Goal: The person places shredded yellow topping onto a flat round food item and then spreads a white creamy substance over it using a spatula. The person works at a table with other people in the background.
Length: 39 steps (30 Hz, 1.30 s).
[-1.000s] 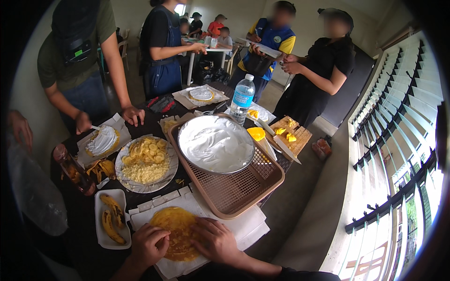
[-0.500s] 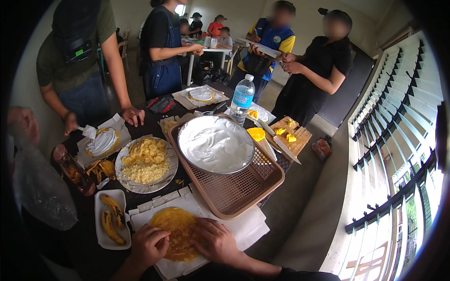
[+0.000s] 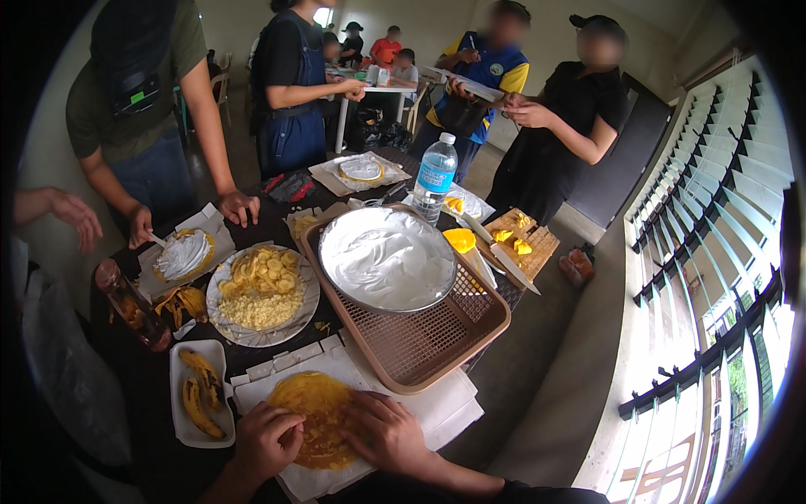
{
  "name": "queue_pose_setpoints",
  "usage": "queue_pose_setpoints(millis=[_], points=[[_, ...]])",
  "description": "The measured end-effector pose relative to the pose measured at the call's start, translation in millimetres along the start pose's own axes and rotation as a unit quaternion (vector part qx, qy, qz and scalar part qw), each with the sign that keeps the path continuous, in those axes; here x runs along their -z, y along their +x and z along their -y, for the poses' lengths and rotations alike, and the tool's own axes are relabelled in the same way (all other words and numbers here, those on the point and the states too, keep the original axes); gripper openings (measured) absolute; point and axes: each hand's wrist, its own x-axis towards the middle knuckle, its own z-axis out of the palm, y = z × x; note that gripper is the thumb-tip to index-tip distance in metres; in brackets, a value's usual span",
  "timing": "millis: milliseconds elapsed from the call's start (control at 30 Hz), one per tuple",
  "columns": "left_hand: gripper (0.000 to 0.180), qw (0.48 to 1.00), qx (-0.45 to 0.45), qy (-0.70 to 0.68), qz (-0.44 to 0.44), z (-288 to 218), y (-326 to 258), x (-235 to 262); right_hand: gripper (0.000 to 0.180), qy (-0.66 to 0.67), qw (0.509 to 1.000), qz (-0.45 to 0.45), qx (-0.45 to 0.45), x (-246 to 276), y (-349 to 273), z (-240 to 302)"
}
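A round yellow-brown cake layer (image 3: 315, 403) lies on white paper (image 3: 445, 413) directly before me. Its surface looks patchy, golden at the far side and browner near me. My left hand (image 3: 267, 438) is at its left side, fingers curled and thumb and forefinger pinched over the layer; what is between them is too small to make out. My right hand (image 3: 388, 433) rests on the right side of the layer with its fingers stretched out, gripping nothing.
Beyond stand a brown basket (image 3: 403, 361) with a bowl of white cream (image 3: 382, 256), a plate of banana slices and crumbs (image 3: 260, 294), a tray of bananas (image 3: 204, 395), a water bottle (image 3: 435, 181) and a knife (image 3: 514, 267). Co-workers surround the table; one spreads cream on a cake (image 3: 183, 254).
My hands and the cake layer look unmoved. At the left, a co-worker's spreader has shifted down onto the cream-topped cake, and another person's hand has opened out away from the plastic bag.
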Motion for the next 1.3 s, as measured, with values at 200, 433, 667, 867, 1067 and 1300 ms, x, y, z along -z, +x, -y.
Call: queue_pose_setpoints(millis=[200,433,667,867,1067,1300], points=[[0.013,1.0,-0.005,0.002,-0.005,1.5,-0.6,-1.6,0.041,0.002,1.0,-0.002,0.001,-0.6,0.0,-0.7],[0.013,1.0,0.001,-0.001,0.0,-0.8,0.1,0.2,0.04,0.004,1.0,0.0,-0.003,-0.1,-0.3,0.7],[0.013,1.0,0.001,0.002,-0.001,-1.4,0.3,0.5,0.04,0.005,1.0,0.002,0.001,-0.2,-0.6,0.2],[0.013,1.0,0.003,-0.001,-0.002,-2.4,0.9,0.5,0.041,0.003,1.0,0.005,0.0,0.9,-0.1,0.7],[0.013,1.0,0.002,0.0,-0.003,-0.6,0.2,-0.3,0.041,0.003,1.0,0.004,0.003,0.7,0.5,0.1],[0.013,1.0,-0.003,-0.003,-0.004,0.4,-0.1,-0.7,0.041,0.002,1.0,0.005,0.002,2.4,0.7,1.2]])
